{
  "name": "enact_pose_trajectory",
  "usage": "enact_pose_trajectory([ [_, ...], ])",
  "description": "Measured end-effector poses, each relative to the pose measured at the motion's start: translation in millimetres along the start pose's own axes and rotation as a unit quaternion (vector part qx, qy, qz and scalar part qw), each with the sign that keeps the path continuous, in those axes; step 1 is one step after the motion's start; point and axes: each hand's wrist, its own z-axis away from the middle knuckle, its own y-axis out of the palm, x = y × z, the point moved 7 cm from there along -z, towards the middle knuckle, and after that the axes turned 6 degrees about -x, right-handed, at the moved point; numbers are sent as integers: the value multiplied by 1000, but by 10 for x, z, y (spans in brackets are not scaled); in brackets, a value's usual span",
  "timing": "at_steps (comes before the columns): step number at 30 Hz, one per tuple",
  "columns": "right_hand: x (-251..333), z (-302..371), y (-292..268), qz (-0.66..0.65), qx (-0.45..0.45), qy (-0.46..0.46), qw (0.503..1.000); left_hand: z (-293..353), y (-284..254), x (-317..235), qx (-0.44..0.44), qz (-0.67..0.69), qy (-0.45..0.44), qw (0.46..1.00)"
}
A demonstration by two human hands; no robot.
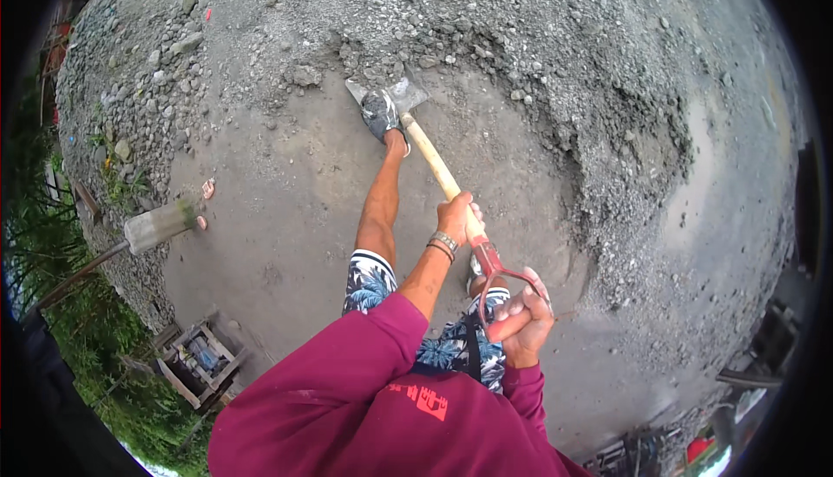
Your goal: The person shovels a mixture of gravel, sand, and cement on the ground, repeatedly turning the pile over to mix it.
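Note:
A shovel slants from my body toward a bank of grey gravel, its wooden shaft running into a red D-shaped handle. My left hand is wrapped round the lower wooden shaft, just above the red socket. At the top end my right hand closes round the handle's grip. The metal blade lies against the foot of the gravel, and my shod foot rests on its left side. The blade's front edge is partly hidden by the gravel.
The gravel bank curves across the far side and down the right. To the left lies a second shovel with a pale blade. A wooden box stands at the lower left beside green plants. Loose stones lie at the far left.

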Motion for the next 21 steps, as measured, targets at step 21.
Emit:
enact_pose_trajectory([
  [21, -339, -1738, -1196, 227, -112, -172, 952, -1544, -19, -105, 138, -275, -1, 951],
])
